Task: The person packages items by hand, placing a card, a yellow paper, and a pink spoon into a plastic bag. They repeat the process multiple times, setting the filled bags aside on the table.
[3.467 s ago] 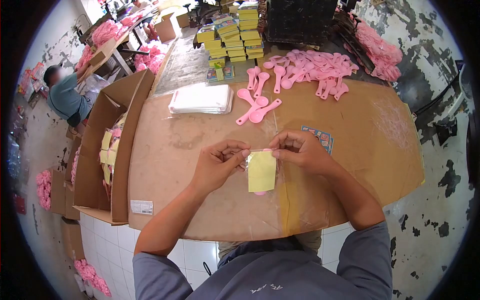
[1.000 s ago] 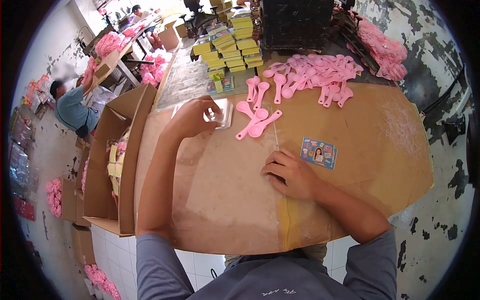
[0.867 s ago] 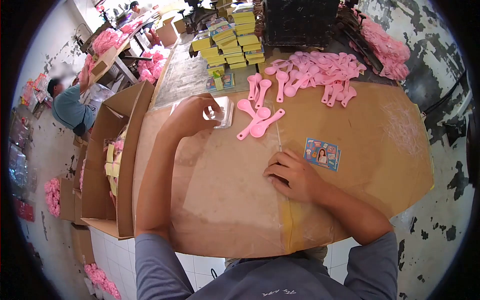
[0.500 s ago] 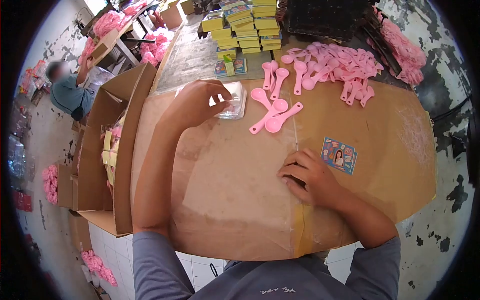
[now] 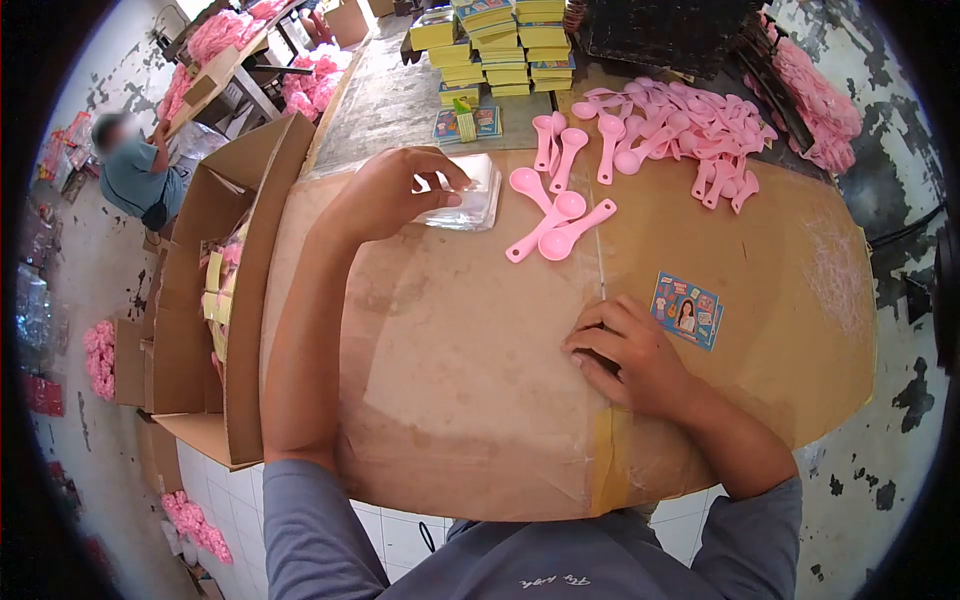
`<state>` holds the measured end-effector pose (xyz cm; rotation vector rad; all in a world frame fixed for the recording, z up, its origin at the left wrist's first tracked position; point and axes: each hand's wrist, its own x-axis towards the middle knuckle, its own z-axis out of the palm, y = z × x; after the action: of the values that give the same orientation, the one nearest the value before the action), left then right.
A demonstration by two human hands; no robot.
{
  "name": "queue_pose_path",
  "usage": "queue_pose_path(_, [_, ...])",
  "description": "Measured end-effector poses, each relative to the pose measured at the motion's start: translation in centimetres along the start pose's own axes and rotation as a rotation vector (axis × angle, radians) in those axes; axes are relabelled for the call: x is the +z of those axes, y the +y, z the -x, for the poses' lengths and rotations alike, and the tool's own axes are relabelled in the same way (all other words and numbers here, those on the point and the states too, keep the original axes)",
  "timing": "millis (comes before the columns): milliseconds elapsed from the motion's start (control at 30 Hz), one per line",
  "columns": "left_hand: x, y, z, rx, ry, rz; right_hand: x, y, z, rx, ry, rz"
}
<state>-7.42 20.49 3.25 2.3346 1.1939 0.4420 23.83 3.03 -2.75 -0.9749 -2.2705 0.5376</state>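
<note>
Left hand (image 5: 400,192) is the nearer one, over the far-left bags (image 5: 484,207), stack running left-right; can't really tell if it's pinching one. Right hand (image 5: 632,357)'s half-curled, thumb apart.

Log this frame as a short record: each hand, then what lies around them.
Left hand: at a stack of clear bags; grip unclear
Right hand: half-curled on the brown tabletop, seemingly empty
Loose spoons: three pink, overlapping, right of the bags
Spoon heap: pink, farther back
Cards: blue, printed, beside the right hand
Open box: left of the tabletop
</note>
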Motion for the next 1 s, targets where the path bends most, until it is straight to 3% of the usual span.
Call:
queue_pose_path(400, [0.3,1.3,0.2,-0.060,0.048,-0.032,0.0,0.0,-0.1,0.005,0.009,-0.016])
queue_pose_path(500, [0.6,1.9,0.3,-0.025,0.076,-0.041,0.0,-0.1,-0.1,-0.001,0.013,-0.009])
queue_pose_path(600, [1.7,1.3,0.3,0.119,0.156,-0.261,0.1,0.0,-0.1,-0.007,0.017,-0.013])
queue_pose_path(700, [1.6,1.1,0.3,0.143,0.079,-0.259,0.1,0.0,0.0,-0.007,0.016,-0.011])
queue_pose_path(1000, [2.4,2.0,0.1,0.046,0.152,-0.282,0.0,0.1,0.0,-0.002,0.000,-0.009])
